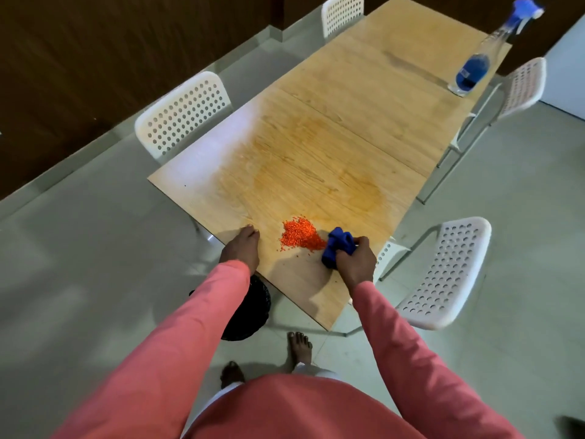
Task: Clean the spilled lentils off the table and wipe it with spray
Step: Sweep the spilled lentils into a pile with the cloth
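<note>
At the near corner of a wooden table (348, 122), red lentils (299, 236) lie gathered in one loose heap whose long axis runs from its far-left end to its near-right end. The right hand (354, 261) is clenched on a bunched blue cloth (338, 247) touching the heap's right edge; the left hand (241, 248) rests flat and empty by the table's left edge, above a black bin (250, 312). Sweeping looks nearly done; binning and wiping remain, the spray bottle (484, 55) standing untouched at the far end.
</note>
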